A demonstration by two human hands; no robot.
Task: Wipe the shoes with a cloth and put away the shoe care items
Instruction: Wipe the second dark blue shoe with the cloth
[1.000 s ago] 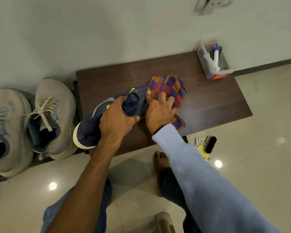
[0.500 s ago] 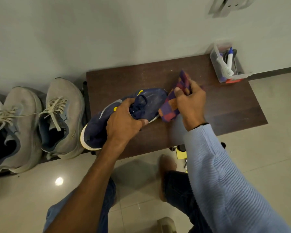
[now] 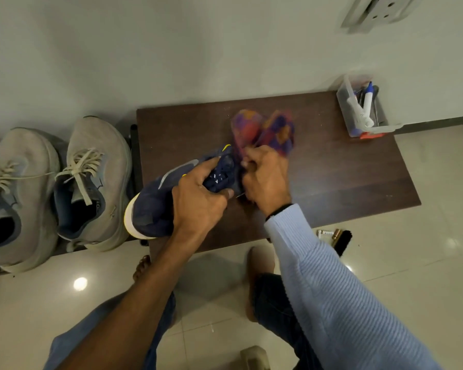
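Note:
A navy shoe with a white sole lies on its side on the dark wooden bench. My left hand grips it around the laces. My right hand holds a checked purple and orange cloth against the shoe's toe; the cloth is blurred with motion and hides the toe. A shoe brush and small tubes lie on the floor beside the bench.
Two grey sneakers stand on a low rack to the left. A clear plastic box with bottles and pens sits at the bench's far right corner by the wall. My bare feet rest on the tiled floor.
My right hand lifted the cloth off the shoe to the right, then brought it back against the toe. My left hand has kept its hold on the shoe.

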